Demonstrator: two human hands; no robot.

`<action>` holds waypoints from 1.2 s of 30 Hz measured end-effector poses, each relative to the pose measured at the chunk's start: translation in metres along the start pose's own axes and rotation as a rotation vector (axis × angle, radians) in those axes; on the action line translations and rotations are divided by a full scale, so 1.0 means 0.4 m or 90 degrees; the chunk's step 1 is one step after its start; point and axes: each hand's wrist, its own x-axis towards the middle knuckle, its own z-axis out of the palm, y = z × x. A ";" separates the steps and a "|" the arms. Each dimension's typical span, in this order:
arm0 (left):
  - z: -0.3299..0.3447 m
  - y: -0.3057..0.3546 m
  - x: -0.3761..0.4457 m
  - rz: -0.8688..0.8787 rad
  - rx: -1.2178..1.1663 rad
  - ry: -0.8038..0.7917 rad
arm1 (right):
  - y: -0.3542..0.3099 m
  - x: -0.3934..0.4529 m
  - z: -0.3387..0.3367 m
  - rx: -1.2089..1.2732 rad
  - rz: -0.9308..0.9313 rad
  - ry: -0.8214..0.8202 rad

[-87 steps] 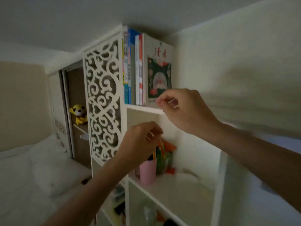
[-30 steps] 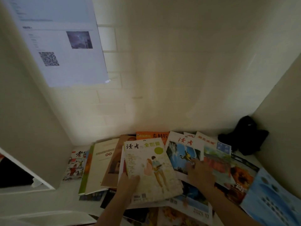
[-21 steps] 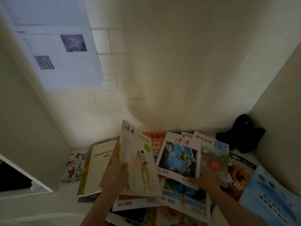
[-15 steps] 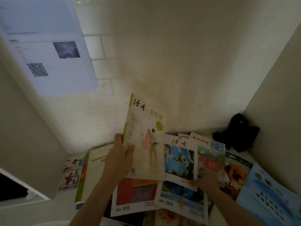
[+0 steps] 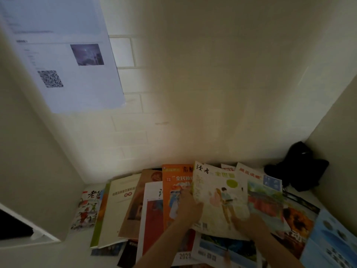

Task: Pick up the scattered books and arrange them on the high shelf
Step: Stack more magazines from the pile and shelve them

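Several books and magazines lie scattered and overlapping on a white surface (image 5: 81,248) below the wall. A pale magazine (image 5: 218,198) with a drawn couple on its cover lies tilted on top of the pile. My left hand (image 5: 190,206) grips its left edge. My right hand (image 5: 249,224) holds its lower right corner, fingers on the cover. An orange magazine (image 5: 174,182) shows just left of it, and a magazine with a painted landscape (image 5: 264,198) lies to its right. A cream book (image 5: 117,206) lies further left. The high shelf is out of view.
A black object (image 5: 297,167) sits in the back right corner. A printed sheet with a QR code (image 5: 63,55) hangs on the tiled wall. A white panel (image 5: 29,161) stands at the left, and another wall closes the right side.
My hands left the high shelf and came down to the pile. My left hand lifted the pale magazine upright, then lowered it rightward onto the blue-cover magazine, where my right hand now holds it.
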 end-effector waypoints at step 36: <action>-0.254 -0.195 -0.128 -0.125 -0.240 0.096 | -0.129 -0.174 0.131 0.092 -0.213 -0.145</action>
